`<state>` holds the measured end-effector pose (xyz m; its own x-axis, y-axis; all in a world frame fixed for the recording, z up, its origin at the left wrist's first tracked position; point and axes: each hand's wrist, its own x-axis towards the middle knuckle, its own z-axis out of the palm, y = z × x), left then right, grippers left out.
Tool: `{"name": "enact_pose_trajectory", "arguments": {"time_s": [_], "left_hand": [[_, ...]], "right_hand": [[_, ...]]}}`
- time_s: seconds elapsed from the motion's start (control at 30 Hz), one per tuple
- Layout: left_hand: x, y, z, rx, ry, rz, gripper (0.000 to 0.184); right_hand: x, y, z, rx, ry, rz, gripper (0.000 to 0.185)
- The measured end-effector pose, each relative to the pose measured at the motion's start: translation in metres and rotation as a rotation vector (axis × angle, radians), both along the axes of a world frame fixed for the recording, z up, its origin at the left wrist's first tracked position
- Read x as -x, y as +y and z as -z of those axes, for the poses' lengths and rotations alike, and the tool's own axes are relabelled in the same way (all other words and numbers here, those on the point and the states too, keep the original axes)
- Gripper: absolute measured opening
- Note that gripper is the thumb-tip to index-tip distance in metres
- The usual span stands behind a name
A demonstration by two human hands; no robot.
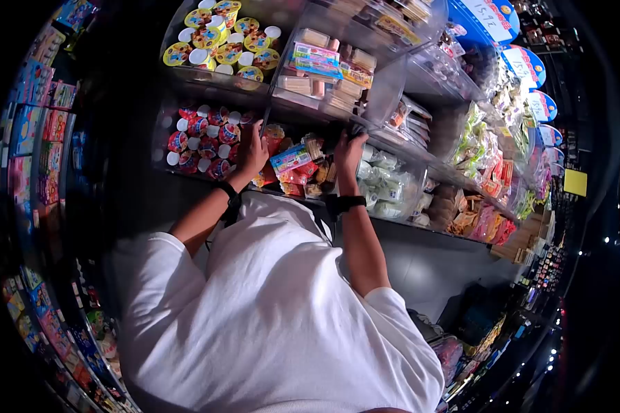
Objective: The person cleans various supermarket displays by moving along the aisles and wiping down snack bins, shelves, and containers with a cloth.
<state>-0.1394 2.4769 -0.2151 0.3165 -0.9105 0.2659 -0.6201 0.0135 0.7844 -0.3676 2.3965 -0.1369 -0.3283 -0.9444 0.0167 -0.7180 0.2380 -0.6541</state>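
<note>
My left hand is closed on the left side wall of a clear plastic bin in the lower row, its fingers pointing up along the divider. On the opposite side of the same bin, my right hand grips near the upper corner, where a dark bit shows by the fingertips. Between them lie red snack packets and a blue-and-pink packet. Left of my left hand, a bin holds red cups with white lids. White-green wrapped packets fill the bin beside my right hand.
Above are bins of yellow cups and wafer-like packs. More candy bins with blue price signs run to the right. Shelves of boxed goods stand at left. Grey floor shows below the bins.
</note>
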Motion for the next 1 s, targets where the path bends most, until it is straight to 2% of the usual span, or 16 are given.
{"name": "enact_pose_trajectory", "arguments": {"time_s": [0.17, 0.27, 0.3, 0.37, 0.43, 0.5, 0.53, 0.57, 0.63, 0.67, 0.7, 0.77, 0.83, 0.9, 0.93, 1.0], "left_hand": [[-0.005, 0.000, 0.009, 0.010, 0.081, 0.043, 0.052], [-0.010, 0.003, 0.010, 0.024, 0.065, 0.100, 0.062], [-0.014, 0.001, 0.011, 0.021, 0.155, 0.129, 0.063], [-0.027, -0.003, 0.013, 0.037, 0.428, 0.162, 0.057], [-0.048, 0.000, -0.033, 0.003, 0.487, 0.140, 0.043], [-0.076, -0.010, -0.024, 0.148, 0.800, 0.190, 0.035], [-0.088, -0.007, -0.025, 0.118, 0.912, 0.097, 0.031], [-0.097, -0.001, -0.050, 0.018, 0.945, 0.023, 0.031], [-0.103, 0.006, -0.056, 0.074, 0.856, 0.106, 0.037], [-0.106, 0.010, -0.052, 0.131, 0.699, 0.210, 0.046], [-0.102, 0.016, -0.048, 0.084, 0.710, 0.240, 0.055], [-0.099, 0.029, -0.041, 0.021, 0.356, 0.382, 0.057], [-0.091, 0.046, -0.044, -0.301, 0.564, 0.339, 0.061], [-0.082, 0.055, -0.027, -0.142, 0.306, 0.342, 0.065], [-0.073, 0.063, -0.039, -0.191, 0.402, 0.354, 0.068], [-0.058, 0.080, -0.055, -0.207, 0.284, 0.340, 0.075]], "right_hand": [[-0.046, 0.000, -0.014, -0.071, 0.052, -0.162, 0.038], [-0.076, 0.008, -0.017, -0.122, -0.016, -0.521, 0.038], [-0.088, 0.006, -0.015, -0.107, -0.057, -0.617, 0.039], [-0.111, 0.002, 0.000, 0.211, 0.015, -0.846, 0.038], [-0.132, -0.001, -0.011, 0.174, 0.179, -1.022, 0.038], [-0.144, -0.002, -0.014, 0.166, 0.221, -1.003, 0.039], [-0.146, 0.000, -0.017, 0.157, 0.183, -1.012, 0.040], [-0.146, 0.000, -0.011, 0.179, 0.188, -1.033, 0.040], [-0.146, 0.010, 0.002, 0.149, 0.269, -1.108, 0.042], [-0.147, 0.020, 0.014, 0.155, 0.236, -1.129, 0.040], [-0.148, 0.035, 0.016, 0.244, 0.243, -1.140, 0.038], [-0.144, 0.063, 0.013, 0.216, 0.259, -1.175, 0.037], [-0.136, 0.081, 0.016, 0.414, 0.278, -1.260, 0.035], [-0.127, 0.094, 0.011, 0.374, 0.348, -1.354, 0.035], [-0.127, 0.102, 0.017, 0.349, 0.345, -1.340, 0.035], [-0.120, 0.115, 0.020, 0.211, 0.366, -1.376, 0.037]]}}
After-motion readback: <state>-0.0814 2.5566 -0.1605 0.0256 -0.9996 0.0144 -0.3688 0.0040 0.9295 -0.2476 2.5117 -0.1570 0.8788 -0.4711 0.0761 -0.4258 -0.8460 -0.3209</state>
